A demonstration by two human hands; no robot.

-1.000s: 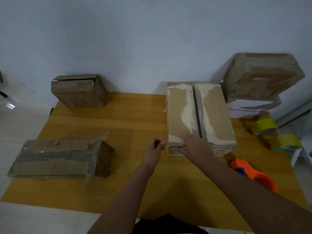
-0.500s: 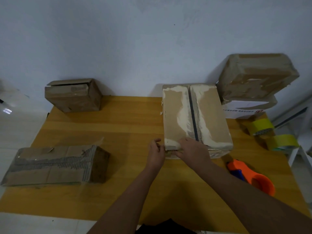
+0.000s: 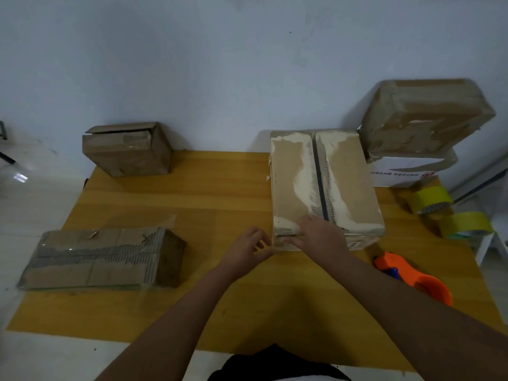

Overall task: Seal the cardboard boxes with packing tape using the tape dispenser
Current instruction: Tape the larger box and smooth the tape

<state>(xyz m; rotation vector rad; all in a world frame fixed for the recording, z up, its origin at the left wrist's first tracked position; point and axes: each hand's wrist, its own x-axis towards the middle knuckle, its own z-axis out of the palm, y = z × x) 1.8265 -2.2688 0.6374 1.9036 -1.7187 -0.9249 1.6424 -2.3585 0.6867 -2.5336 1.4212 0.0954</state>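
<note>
On the wooden table [image 3: 220, 193], the torn-topped cardboard box [image 3: 349, 188] lies centre-right. The right hand [image 3: 319, 237] presses flat-fingered on its near edge; the left hand [image 3: 247, 250] hovers beside, fingers relaxed. The orange tape dispenser [image 3: 412, 279] lies right, untouched.

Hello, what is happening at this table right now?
A person is working on the middle box on the yellow table. The right hand presses on its near end, and the left hand is at its near left corner. The flap seam on top looks untaped. The orange tape dispenser lies untouched to the right, near two tape rolls.
</note>
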